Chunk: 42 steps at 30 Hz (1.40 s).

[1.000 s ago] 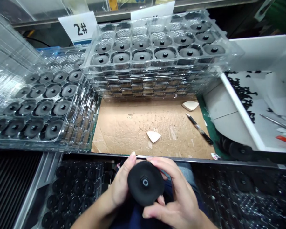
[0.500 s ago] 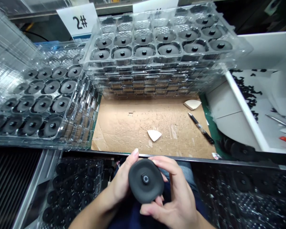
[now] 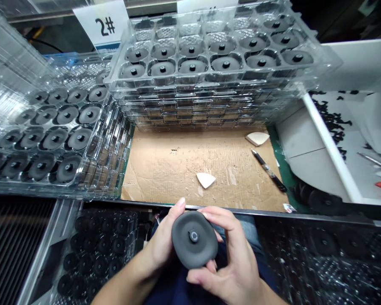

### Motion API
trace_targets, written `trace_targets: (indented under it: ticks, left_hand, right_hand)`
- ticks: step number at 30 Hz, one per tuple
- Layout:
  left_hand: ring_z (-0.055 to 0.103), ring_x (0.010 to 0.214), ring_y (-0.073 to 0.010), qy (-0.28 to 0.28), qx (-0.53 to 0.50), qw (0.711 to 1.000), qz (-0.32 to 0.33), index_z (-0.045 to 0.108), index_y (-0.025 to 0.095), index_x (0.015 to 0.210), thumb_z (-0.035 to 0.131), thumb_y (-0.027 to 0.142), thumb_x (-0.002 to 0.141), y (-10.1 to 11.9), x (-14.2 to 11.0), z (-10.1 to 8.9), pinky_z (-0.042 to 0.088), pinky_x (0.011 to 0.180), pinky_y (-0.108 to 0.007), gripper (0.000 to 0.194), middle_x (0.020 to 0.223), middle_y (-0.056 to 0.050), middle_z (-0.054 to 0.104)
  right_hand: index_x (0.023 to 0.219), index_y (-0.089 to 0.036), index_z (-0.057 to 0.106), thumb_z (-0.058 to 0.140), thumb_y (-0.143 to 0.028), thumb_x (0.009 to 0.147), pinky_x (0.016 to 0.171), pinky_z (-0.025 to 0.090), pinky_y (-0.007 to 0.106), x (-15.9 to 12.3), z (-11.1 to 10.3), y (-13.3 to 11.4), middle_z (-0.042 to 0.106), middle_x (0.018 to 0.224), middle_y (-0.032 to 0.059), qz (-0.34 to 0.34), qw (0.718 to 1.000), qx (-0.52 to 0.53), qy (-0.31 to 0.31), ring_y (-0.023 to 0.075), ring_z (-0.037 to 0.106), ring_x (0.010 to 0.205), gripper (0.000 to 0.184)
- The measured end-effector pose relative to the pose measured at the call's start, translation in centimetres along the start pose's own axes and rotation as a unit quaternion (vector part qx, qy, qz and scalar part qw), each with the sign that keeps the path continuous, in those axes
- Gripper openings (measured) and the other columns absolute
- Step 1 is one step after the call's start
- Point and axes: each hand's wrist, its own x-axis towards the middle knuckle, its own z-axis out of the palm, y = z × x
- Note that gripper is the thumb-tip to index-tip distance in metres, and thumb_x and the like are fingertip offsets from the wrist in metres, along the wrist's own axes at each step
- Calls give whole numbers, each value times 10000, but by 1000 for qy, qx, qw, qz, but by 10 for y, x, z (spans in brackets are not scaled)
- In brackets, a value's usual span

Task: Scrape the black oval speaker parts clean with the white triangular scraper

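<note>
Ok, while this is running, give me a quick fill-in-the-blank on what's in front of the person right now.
1. The left hand and right hand together hold a ____ disc.
2. The card behind the left stack of clear trays reads ____.
3. A pale wedge-shaped scrap lies on the ____ sheet.
4. The pen lies to the ____ of that scrap.

Missing words: black; 2#; cardboard; right.

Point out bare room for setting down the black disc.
The black disc fits on bare cardboard between the stacked clear trays and the bench edge, left of the white scrap; the pen side is more crowded.
</note>
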Motion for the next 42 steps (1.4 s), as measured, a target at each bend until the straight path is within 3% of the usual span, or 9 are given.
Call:
trace_targets:
  ticks: [4, 10, 17, 26, 32, 36, 39, 42]
  left_hand:
    - [602, 429, -209, -6, 34, 999, -31, 723, 68, 896, 240, 530, 873, 0, 1, -1, 428, 436, -294, 669, 483, -102, 675]
    - [592, 426, -196, 23, 42, 998, -43, 733, 78, 769, 190, 518, 881, -1, 2, 0, 428, 447, -285, 707, 456, -98, 657]
    - [592, 442, -191, 26, 43, 998, -31, 733, 81, 773, 185, 512, 886, -1, 3, -2, 428, 458, -277, 706, 457, -95, 654]
    - [599, 432, -192, 49, 52, 997, -30, 721, 62, 717, 216, 580, 849, -3, 5, -6, 436, 449, -284, 736, 458, -97, 659]
    - [653, 546, -206, 9, 31, 999, -1, 710, 70, 762, 402, 656, 770, -4, 5, -20, 485, 548, -290, 662, 555, -100, 704]
    - [690, 695, -204, -27, -41, 998, 33, 696, 102, 891, 555, 588, 729, -5, 5, -29, 514, 681, -289, 531, 733, -103, 747]
    - [687, 876, -244, -65, -107, 990, 70, 629, 174, 1092, 612, 478, 745, -5, 5, -37, 531, 764, -336, 461, 1001, -105, 726]
    - [619, 1055, -292, -38, -158, 981, 102, 584, 231, 1161, 638, 377, 759, -5, 4, -46, 517, 850, -350, 431, 1149, -74, 672]
  right_hand:
    - [1159, -196, 386, 538, -639, 768, 736, 550, 360, -1, 0, 2, 509, 1080, 125, 10, 1000, 6, -3, 258, 578, 978, 610]
    - [1157, -201, 393, 510, -657, 773, 751, 545, 343, 0, -1, 4, 507, 1098, 121, 23, 999, 15, -16, 246, 567, 995, 608]
    - [1150, -200, 405, 508, -661, 770, 810, 530, 365, 0, 0, 6, 511, 1096, 120, 28, 999, 20, -16, 243, 572, 983, 606]
    - [1187, -206, 408, 576, -596, 769, 826, 513, 268, 5, 0, 9, 534, 1096, 89, 11, 999, 39, -26, 206, 572, 1002, 596]
    - [1258, -281, 417, 675, -462, 755, 905, 483, 266, 10, -9, 14, 499, 1169, 56, 25, 994, 66, -78, 196, 539, 1074, 593]
    - [1343, -345, 370, 567, -444, 848, 933, 466, 283, 18, -17, 23, 459, 1265, 44, 23, 990, 49, -129, 197, 498, 1155, 541]
    - [1315, -340, 424, 448, -427, 916, 933, 453, 347, 26, -18, 44, 510, 1212, 44, 4, 997, -58, -59, 210, 493, 1129, 409]
    - [1220, -264, 539, 438, -372, 921, 883, 448, 439, 32, -8, 73, 552, 1131, 88, 18, 978, -209, 16, 256, 505, 1026, 333]
